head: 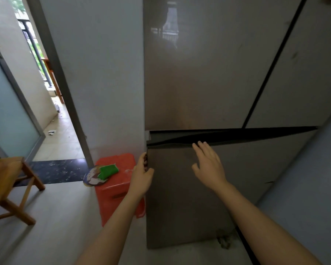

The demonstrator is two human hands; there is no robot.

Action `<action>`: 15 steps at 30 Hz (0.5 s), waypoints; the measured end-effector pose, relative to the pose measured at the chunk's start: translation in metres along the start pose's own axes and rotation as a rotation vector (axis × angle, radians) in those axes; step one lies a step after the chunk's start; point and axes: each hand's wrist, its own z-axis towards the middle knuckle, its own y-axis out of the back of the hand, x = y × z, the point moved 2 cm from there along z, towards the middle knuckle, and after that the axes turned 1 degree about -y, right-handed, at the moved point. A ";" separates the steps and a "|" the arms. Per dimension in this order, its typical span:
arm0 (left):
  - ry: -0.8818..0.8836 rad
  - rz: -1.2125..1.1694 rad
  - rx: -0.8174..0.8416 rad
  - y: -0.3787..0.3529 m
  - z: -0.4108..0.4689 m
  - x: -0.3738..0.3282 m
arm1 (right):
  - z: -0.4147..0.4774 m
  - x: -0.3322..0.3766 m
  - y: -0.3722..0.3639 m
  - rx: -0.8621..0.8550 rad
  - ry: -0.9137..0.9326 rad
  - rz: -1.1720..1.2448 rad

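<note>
A tall grey-brown fridge fills the middle and right of the head view, its upper door (195, 73) closed. The lower door (180, 197) stands slightly ajar, with a dark gap along its top edge. My left hand (141, 176) grips the lower door's left edge, fingers curled round it. My right hand (208, 165) is spread with straight fingers against or just in front of the lower door's face near its top; contact is unclear.
A red plastic stool (120, 188) stands left of the fridge, carrying a green cloth (107, 171) and a round patterned fan (92, 177). A wooden stool (8, 184) is at far left. An open doorway (54, 119) leads to a balcony. A grey wall (96, 73) borders the fridge.
</note>
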 end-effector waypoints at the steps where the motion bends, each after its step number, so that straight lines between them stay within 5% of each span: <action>1: 0.008 0.001 -0.004 0.000 -0.005 -0.001 | -0.003 -0.001 0.001 0.009 0.005 0.010; 10: -0.029 0.041 -0.034 0.000 -0.052 -0.009 | -0.037 -0.017 0.013 -0.065 0.082 0.071; 15: -0.173 0.163 -0.137 0.010 -0.057 -0.023 | -0.054 -0.019 0.022 -0.350 0.118 0.040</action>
